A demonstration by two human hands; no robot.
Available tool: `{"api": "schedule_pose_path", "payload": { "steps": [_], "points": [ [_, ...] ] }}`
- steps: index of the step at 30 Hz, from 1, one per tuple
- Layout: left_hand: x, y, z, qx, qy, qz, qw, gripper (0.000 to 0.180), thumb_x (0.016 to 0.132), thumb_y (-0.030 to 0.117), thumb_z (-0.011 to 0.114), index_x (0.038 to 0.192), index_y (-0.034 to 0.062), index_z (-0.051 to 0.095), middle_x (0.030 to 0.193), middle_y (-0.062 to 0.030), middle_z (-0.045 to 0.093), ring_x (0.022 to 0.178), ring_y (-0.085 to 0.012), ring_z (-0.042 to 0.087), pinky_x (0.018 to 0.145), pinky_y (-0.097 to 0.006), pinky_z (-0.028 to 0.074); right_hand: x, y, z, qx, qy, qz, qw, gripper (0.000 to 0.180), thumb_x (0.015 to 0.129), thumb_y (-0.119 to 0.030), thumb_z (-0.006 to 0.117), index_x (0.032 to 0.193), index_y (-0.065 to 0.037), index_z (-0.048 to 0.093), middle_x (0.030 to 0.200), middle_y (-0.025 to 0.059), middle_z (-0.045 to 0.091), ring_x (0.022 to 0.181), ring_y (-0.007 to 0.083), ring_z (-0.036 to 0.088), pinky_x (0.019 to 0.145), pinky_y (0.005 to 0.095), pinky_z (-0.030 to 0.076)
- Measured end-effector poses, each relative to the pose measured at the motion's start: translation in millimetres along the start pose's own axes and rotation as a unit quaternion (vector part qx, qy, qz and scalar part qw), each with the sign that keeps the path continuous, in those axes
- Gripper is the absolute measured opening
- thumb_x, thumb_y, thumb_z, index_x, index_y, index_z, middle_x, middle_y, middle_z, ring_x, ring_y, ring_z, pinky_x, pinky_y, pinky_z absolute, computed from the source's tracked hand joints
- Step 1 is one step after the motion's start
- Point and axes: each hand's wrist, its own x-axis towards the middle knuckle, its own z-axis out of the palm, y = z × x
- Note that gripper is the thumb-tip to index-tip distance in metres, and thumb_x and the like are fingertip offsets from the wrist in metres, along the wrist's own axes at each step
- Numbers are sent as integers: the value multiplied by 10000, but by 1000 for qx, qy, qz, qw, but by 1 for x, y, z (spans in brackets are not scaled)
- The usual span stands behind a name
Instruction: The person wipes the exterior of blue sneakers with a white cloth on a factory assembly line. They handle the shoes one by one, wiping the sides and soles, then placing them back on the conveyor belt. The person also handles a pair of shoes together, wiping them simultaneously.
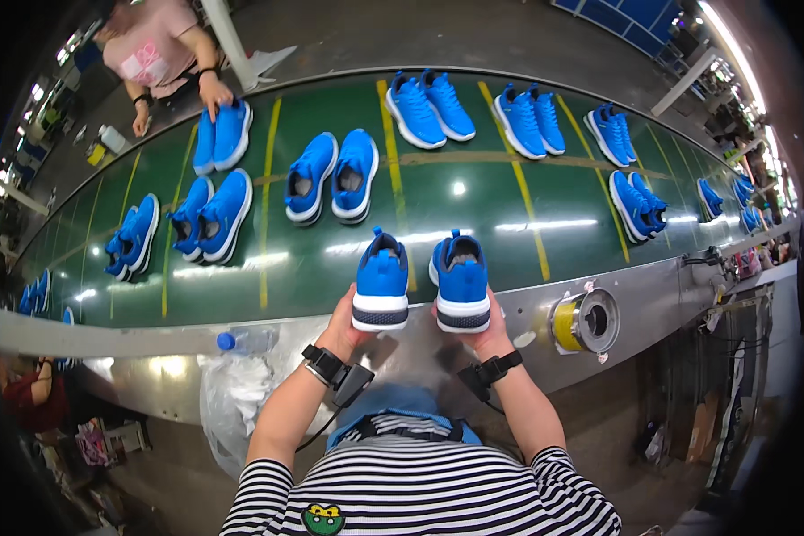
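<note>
My left hand point(341, 323) grips a blue sneaker point(382, 279) by its sole, with the white and dark heel turned toward me. Its mate, another blue sneaker point(461, 272), is held the same way by my right hand point(494, 329). Both shoes are over the near edge of the green conveyor belt point(330, 268), a small gap between them. Just beyond stands a pair of blue sneakers point(355, 174) with their openings toward me. Most of my fingers are hidden under the shoes.
More blue sneaker pairs point(429, 109) stand across the belt. A co-worker point(165, 54) at far left touches one pair. On the metal edge at right is a yellow tape roll point(585, 322); at left lie a blue-capped bottle point(246, 341) and a clear plastic bag point(237, 393).
</note>
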Motion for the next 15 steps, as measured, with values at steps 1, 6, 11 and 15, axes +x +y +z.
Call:
{"api": "schedule_pose_path", "payload": {
  "steps": [1,6,11,15],
  "points": [
    [10,2,-3,-4,-28,8,1000,351,905,301,381,1129,63,509,1053,-133,587,941,-290,579,837,-431,476,6,-4,4,-9,0,-1,1000,465,863,-430,379,1116,-62,507,1040,181,565,927,376,542,788,526,446],
    [105,-5,38,114,-117,44,986,419,917,407,319,1169,115,483,1122,-125,559,1007,-276,555,890,-429,439,38,-80,1,-195,-51,-102,974,537,882,-469,377,1162,-19,463,1075,154,565,914,314,578,820,444,466],
    [127,-33,83,526,72,57,845,647,864,525,380,1293,43,344,1301,-199,385,1227,-308,346,1008,-456,276,61,-129,-41,-409,130,-290,855,525,890,-402,449,1249,-23,396,1173,86,502,1082,200,477,871,315,403],
    [106,17,59,832,88,311,451,646,727,297,643,1288,136,366,1304,-304,267,1182,-452,310,994,-455,275,61,-118,-57,-525,229,-369,732,544,857,-305,556,1262,8,371,1174,102,477,1055,161,449,895,293,349]
  ]
}}
